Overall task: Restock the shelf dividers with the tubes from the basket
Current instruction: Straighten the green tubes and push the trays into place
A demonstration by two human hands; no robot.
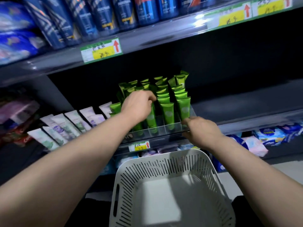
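Last step judged: basket (164,155) below divider (174,127) empty. Tubes (169,110) pinched by left hand (137,105); divider front gripped by right hand (202,130). Next: rows to be straightened.

Shelf-edge price tags (101,49): red up arrows, handwritten figs on yellow illegible. Red box (24,140) far left: white "Co…", rest hidden. Blue bottles (105,15): print too blurred.

Left hand (137,105) among green tubes (168,112)

Dim light, dark grey shelving (164,38), yellow price labels (101,50), pale floor (285,167)
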